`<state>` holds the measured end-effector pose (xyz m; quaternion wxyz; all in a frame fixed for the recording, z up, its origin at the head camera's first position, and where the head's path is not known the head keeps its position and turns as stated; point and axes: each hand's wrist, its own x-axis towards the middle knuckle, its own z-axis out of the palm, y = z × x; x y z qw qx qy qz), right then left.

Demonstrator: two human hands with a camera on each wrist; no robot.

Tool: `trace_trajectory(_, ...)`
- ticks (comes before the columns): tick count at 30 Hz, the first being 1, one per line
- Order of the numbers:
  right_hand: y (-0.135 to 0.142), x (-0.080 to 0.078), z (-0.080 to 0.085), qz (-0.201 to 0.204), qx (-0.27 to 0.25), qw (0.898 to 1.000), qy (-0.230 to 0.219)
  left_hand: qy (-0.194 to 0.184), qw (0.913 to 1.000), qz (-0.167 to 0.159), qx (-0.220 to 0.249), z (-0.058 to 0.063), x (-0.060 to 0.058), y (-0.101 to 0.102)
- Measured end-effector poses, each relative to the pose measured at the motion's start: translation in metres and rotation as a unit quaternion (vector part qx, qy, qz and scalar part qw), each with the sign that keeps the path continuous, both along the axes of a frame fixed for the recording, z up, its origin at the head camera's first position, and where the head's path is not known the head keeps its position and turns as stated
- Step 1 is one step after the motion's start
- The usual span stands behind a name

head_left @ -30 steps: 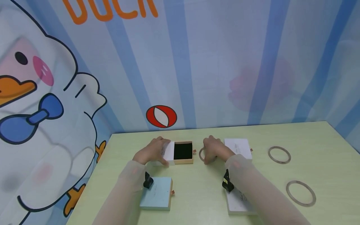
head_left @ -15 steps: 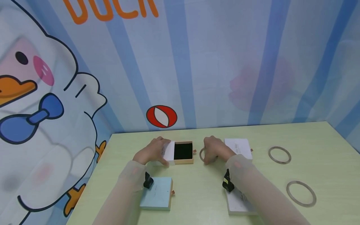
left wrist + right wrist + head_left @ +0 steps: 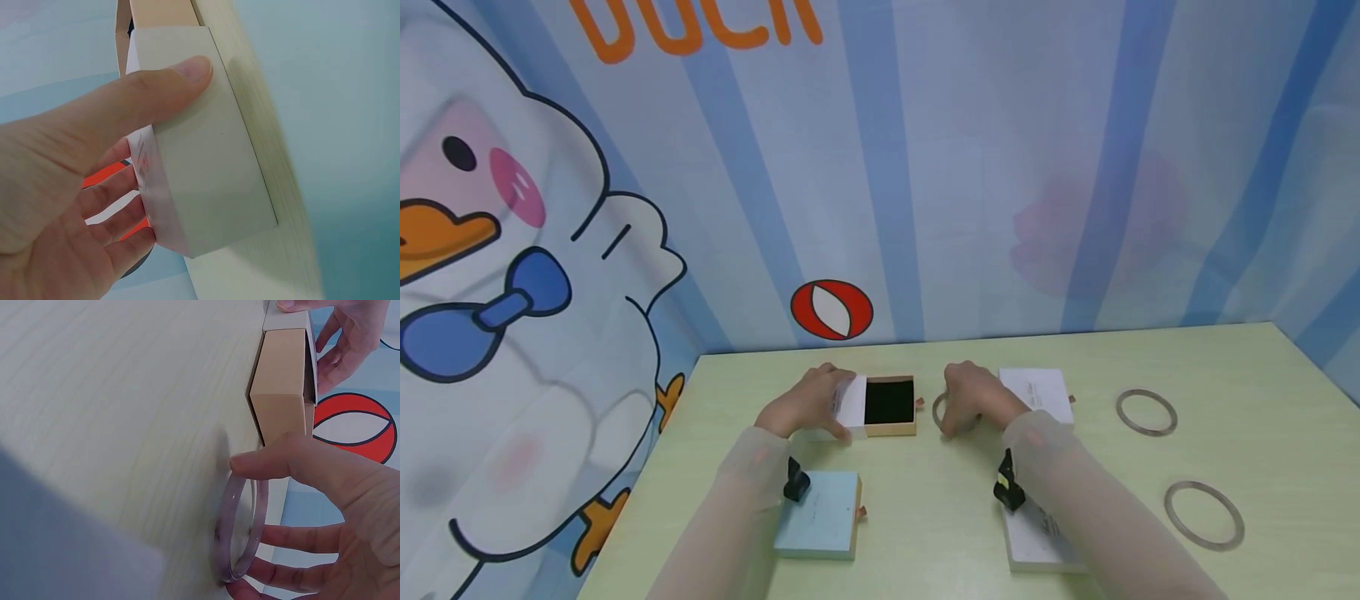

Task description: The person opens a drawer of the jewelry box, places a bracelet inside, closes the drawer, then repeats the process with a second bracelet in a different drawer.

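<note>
My left hand (image 3: 808, 402) holds a white drawer-style gift box (image 3: 850, 407) near the back left, thumb on its front side and fingers over the opposite edge. From the sleeve's right end the tan drawer (image 3: 890, 430) is pulled out, showing a black lining (image 3: 889, 402) with nothing on it. In the left wrist view the thumb presses flat on the white sleeve (image 3: 212, 169). To the right of the drawer, my right hand (image 3: 973, 398) grips a pale greyish-purple bangle (image 3: 226, 531) at the tabletop, thumb at one side and fingers at the other; part of the ring is hidden.
A light blue box (image 3: 817, 515) lies at the front left. Two more white boxes, one at the back (image 3: 1036, 392) and one at the front (image 3: 1037, 542), lie beside and under my right arm. Two loose bangles, a far one (image 3: 1167, 427) and a near one (image 3: 1232, 540), lie on the right.
</note>
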<state>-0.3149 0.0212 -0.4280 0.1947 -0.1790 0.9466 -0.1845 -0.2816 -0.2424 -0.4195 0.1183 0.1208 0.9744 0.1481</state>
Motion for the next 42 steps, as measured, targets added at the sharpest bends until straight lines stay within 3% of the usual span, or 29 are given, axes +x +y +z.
trace_trajectory(42,-0.005,0.005,0.023,0.005,-0.004,1.000,0.022,0.006,1.0000,-0.005,0.001,-0.003,-0.003,-0.002)
